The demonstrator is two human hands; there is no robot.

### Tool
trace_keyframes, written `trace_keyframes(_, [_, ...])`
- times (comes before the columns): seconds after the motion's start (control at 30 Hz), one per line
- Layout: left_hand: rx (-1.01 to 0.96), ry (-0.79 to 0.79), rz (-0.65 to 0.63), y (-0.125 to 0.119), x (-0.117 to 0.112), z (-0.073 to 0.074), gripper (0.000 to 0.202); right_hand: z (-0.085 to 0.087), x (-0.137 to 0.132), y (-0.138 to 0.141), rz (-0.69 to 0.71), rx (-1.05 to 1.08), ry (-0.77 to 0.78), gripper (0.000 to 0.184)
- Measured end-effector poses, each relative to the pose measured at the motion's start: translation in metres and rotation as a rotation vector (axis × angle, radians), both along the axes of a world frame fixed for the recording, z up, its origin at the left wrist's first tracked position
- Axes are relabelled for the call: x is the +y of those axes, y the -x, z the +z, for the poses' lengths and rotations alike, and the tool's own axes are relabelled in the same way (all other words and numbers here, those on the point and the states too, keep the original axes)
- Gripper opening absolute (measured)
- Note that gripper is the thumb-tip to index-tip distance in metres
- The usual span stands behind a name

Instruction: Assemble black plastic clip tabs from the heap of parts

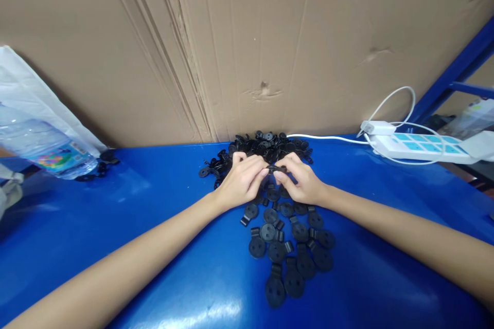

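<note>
Between my two hands is a small black plastic clip [275, 169], seen edge-on and partly covered by fingers. My left hand [246, 177] pinches its left end between thumb and fingers. At its right end, my right hand [300, 179] grips it the same way. Behind both hands lies a heap of loose black plastic pieces [266, 140], some round with two holes. Nearer to me, several black round clips with short tabs [295, 277] are spread flat on the blue table [173, 267].
A brown cardboard sheet [262, 51] stands along the back. At left, a clear plastic bottle [57, 149] lies tilted near a white bag [34, 82] and a few black pieces [102, 164]. A white power strip [420, 148] with a cable sits at right, beside a blue metal frame [455, 67].
</note>
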State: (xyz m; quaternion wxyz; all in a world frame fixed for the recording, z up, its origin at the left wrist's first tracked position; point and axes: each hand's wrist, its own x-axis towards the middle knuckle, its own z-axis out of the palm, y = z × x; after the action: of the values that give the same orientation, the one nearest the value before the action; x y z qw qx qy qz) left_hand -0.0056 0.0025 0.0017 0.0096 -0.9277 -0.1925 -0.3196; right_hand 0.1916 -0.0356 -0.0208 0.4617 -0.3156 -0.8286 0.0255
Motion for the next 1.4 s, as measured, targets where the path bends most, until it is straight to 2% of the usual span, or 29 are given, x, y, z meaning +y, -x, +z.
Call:
trace_keyframes(0.4, [0.001, -0.018, -0.014, -0.0009, -0.0019, 0.0022, 0.030, 0.0007, 0.0011, -0.0025, 0.039, -0.002, 0.045, 0.018])
trace_keyframes(0.77, [0.006, -0.031, 0.012, -0.0008, -0.0023, 0.0017, 0.032, -0.0013, 0.0011, -0.0014, 0.004, 0.005, 0.001, 0.011])
trace_keyframes(1.03, [-0.053, -0.079, 0.004, -0.0011, -0.0005, 0.0001, 0.026, 0.0002, 0.0001, 0.0001, 0.011, -0.039, -0.063, 0.015])
trace_keyframes(1.17, [-0.088, -0.022, 0.004, -0.0018, -0.0018, 0.0012, 0.030, -0.0003, 0.0008, -0.0003, -0.017, 0.016, -0.021, 0.012])
trace_keyframes(1.27, [-0.109, 0.036, 0.027, -0.0019, -0.0021, 0.0021, 0.032, 0.0009, 0.0020, -0.0004, -0.043, 0.064, -0.074, 0.022])
trace_keyframes(1.4, [-0.090, 0.041, 0.044, -0.0023, -0.0018, 0.0021, 0.033, 0.0034, 0.0025, -0.0008, -0.023, 0.013, -0.133, 0.014])
